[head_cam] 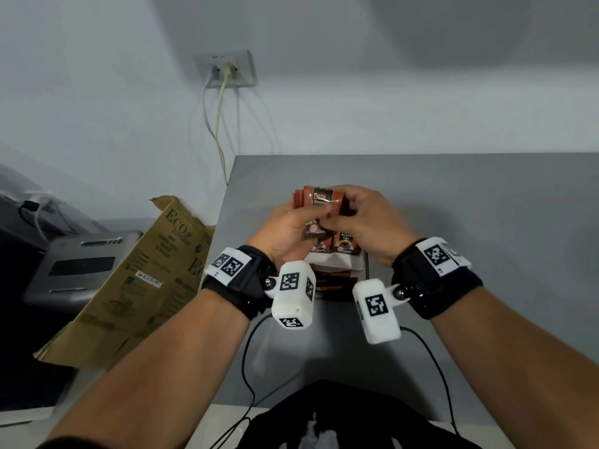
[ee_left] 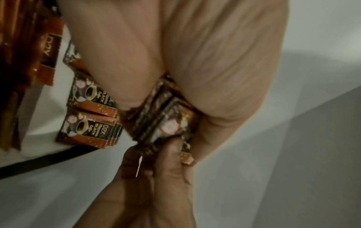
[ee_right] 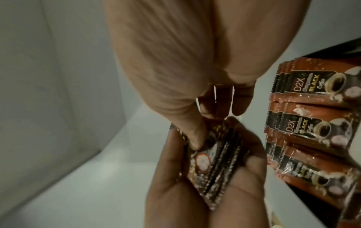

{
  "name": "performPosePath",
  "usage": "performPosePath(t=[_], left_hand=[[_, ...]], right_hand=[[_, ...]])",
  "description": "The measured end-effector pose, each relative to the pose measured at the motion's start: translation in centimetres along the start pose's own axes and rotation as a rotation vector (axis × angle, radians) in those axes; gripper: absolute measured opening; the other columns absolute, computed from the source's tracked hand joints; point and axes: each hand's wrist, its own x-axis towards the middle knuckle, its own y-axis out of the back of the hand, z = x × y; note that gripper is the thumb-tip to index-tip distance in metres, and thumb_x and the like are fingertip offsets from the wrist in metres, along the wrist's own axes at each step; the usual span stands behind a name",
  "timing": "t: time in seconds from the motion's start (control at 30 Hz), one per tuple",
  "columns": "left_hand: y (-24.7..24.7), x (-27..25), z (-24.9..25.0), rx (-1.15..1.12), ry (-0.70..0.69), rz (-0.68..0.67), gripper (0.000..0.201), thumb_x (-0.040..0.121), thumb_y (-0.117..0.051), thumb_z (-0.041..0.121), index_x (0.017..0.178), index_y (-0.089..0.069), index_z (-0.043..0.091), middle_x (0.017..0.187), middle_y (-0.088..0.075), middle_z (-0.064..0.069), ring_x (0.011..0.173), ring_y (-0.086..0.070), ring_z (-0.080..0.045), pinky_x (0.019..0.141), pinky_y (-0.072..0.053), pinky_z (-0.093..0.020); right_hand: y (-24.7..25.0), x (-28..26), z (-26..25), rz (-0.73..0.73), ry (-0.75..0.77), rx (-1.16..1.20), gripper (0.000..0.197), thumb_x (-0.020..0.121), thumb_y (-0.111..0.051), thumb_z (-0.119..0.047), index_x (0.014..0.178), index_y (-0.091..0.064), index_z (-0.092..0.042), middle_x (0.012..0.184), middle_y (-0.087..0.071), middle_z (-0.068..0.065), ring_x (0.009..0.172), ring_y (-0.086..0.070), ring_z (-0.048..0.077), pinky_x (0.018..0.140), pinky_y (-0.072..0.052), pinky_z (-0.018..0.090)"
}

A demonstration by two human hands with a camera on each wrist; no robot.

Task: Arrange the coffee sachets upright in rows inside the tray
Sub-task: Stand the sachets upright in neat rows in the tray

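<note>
A bundle of brown-and-black coffee sachets [head_cam: 321, 202] is held above the grey table, just beyond the tray. My left hand [head_cam: 291, 222] grips the bundle [ee_left: 166, 120] from the left, fingers curled round it. My right hand [head_cam: 351, 217] pinches the front sachet of the bundle [ee_right: 215, 162] with thumb and fingers. The white tray [head_cam: 356, 270] with a dark rim lies under my wrists. Several sachets [head_cam: 346, 246] stand upright in rows inside it, also seen in the wrist views [ee_left: 91, 131] [ee_right: 312, 131]. Most of the tray is hidden by my wrists and the wrist cameras.
A flattened cardboard box [head_cam: 139, 270] leans off the table's left edge beside a grey machine [head_cam: 74, 267]. A wall socket [head_cam: 225, 68] with cables is behind the table. Black cables [head_cam: 249, 351] trail from my wrists over the near table.
</note>
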Motion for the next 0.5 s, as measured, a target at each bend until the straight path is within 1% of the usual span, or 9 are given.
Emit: performPosePath(t=[0.03, 0.07, 0.1, 0.13, 0.17, 0.2, 0.27, 0.37, 0.5], left_hand=[[0.1, -0.1, 0.0, 0.014, 0.005, 0.017, 0.018, 0.094, -0.056, 0.001, 0.109, -0.066, 0.0, 0.1, -0.073, -0.017, 0.094, -0.071, -0.029, 0.084, -0.058, -0.038], [0.2, -0.2, 0.0, 0.018, 0.017, 0.033, 0.017, 0.092, -0.059, 0.003, 0.106, -0.068, 0.002, 0.1, -0.073, -0.017, 0.097, -0.07, -0.031, 0.087, -0.056, -0.041], [0.5, -0.2, 0.0, 0.016, 0.03, 0.048, 0.018, 0.089, -0.063, 0.006, 0.105, -0.07, 0.003, 0.104, -0.071, -0.02, 0.1, -0.067, -0.034, 0.091, -0.052, -0.045], [0.6, -0.2, 0.0, -0.004, 0.04, 0.049, 0.02, 0.087, -0.064, 0.007, 0.105, -0.07, 0.002, 0.105, -0.069, -0.023, 0.102, -0.065, -0.037, 0.092, -0.051, -0.047], [0.5, -0.3, 0.0, -0.036, 0.046, 0.039, 0.022, 0.086, -0.062, 0.005, 0.107, -0.069, -0.001, 0.105, -0.068, -0.025, 0.101, -0.065, -0.038, 0.091, -0.052, -0.047], [0.3, -0.4, 0.0, -0.073, 0.048, 0.022, 0.025, 0.085, -0.06, 0.001, 0.109, -0.066, -0.003, 0.103, -0.067, -0.025, 0.097, -0.067, -0.037, 0.087, -0.056, -0.045], [0.0, -0.4, 0.1, -0.133, 0.056, -0.017, 0.03, 0.079, -0.058, -0.003, 0.108, -0.062, -0.002, 0.096, -0.067, -0.021, 0.089, -0.069, -0.032, 0.079, -0.058, -0.04], [-0.1, -0.6, 0.2, -0.143, 0.072, -0.052, 0.027, 0.071, -0.056, -0.003, 0.097, -0.062, 0.002, 0.087, -0.067, -0.017, 0.08, -0.068, -0.028, 0.069, -0.057, -0.034], [0.0, -0.8, 0.2, -0.152, 0.062, -0.044, 0.026, 0.069, -0.055, -0.004, 0.092, -0.065, 0.005, 0.081, -0.068, -0.013, 0.075, -0.069, -0.025, 0.065, -0.057, -0.032]], right_hand=[[0.0, 0.0, -0.2, -0.012, 0.021, -0.133, 0.038, 0.082, -0.079, -0.014, 0.114, -0.068, -0.031, 0.108, -0.074, -0.005, 0.101, -0.07, 0.011, 0.095, -0.055, 0.036], [0.2, 0.0, -0.4, -0.018, 0.032, -0.293, 0.05, 0.081, -0.081, -0.025, 0.126, -0.062, -0.033, 0.122, -0.067, -0.007, 0.112, -0.063, 0.01, 0.102, -0.05, 0.037], [0.4, 0.1, -0.6, -0.029, 0.045, -0.437, 0.071, 0.077, -0.082, -0.036, 0.14, -0.05, -0.033, 0.138, -0.055, -0.007, 0.125, -0.052, 0.01, 0.109, -0.042, 0.035], [0.7, 0.2, -0.8, -0.056, 0.063, -0.525, 0.092, 0.072, -0.085, -0.043, 0.15, -0.037, -0.032, 0.148, -0.04, -0.008, 0.135, -0.039, 0.01, 0.113, -0.034, 0.033], [0.9, 0.2, -1.0, -0.101, 0.094, -0.573, 0.107, 0.066, -0.088, -0.045, 0.155, -0.029, -0.032, 0.154, -0.031, -0.01, 0.14, -0.03, 0.009, 0.114, -0.028, 0.03], [0.9, 0.2, -1.2, -0.148, 0.141, -0.617, 0.115, 0.062, -0.09, -0.044, 0.156, -0.025, -0.032, 0.157, -0.027, -0.011, 0.142, -0.025, 0.008, 0.114, -0.023, 0.026], [0.5, 0.3, -0.9, -0.2, 0.242, -0.743, 0.113, 0.062, -0.091, -0.04, 0.155, -0.029, -0.028, 0.155, -0.035, -0.008, 0.141, -0.029, 0.01, 0.11, -0.022, 0.021], [0.0, 0.6, -0.3, -0.187, 0.303, -0.79, 0.094, 0.066, -0.089, -0.037, 0.147, -0.041, -0.026, 0.141, -0.051, -0.008, 0.127, -0.044, 0.013, 0.097, -0.028, 0.019], [-0.3, 0.6, -0.2, -0.202, 0.312, -0.734, 0.088, 0.067, -0.087, -0.033, 0.144, -0.045, -0.027, 0.136, -0.054, -0.009, 0.118, -0.045, 0.009, 0.096, -0.031, 0.019]])
